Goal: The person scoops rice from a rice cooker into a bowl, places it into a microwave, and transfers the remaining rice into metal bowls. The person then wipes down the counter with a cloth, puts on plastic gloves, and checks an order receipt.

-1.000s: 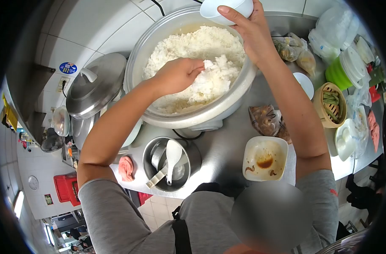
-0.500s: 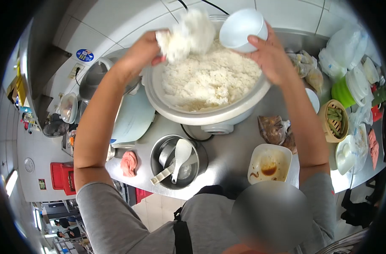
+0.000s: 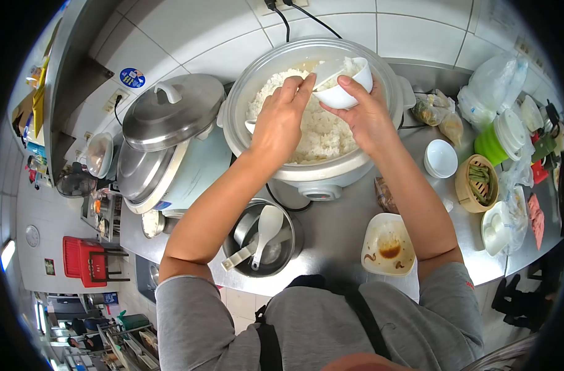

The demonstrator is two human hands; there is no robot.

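Observation:
My left hand (image 3: 280, 123) is closed on a white rice paddle (image 3: 329, 72), its blade against the rim of a small white bowl. My right hand (image 3: 363, 117) grips that bowl (image 3: 344, 95), tilted, with rice (image 3: 355, 65) inside it. Both hands are above a large round cooker (image 3: 390, 80) full of cooked rice (image 3: 327, 137). The handle end of the paddle shows beside my left palm.
At the left stands a second cooker (image 3: 198, 176) with metal lids (image 3: 170, 114). Nearer me are a metal pot (image 3: 294, 238) holding another paddle (image 3: 269, 226) and a stained white dish (image 3: 390, 234). White bowls (image 3: 441, 158), a bamboo basket (image 3: 464, 193) and plastic bags (image 3: 492, 83) stand right.
My left hand has moved right from beside the cooker to the bowl. The large clump of rice it carried is no longer raised, and rice now shows in the bowl, which has come lower.

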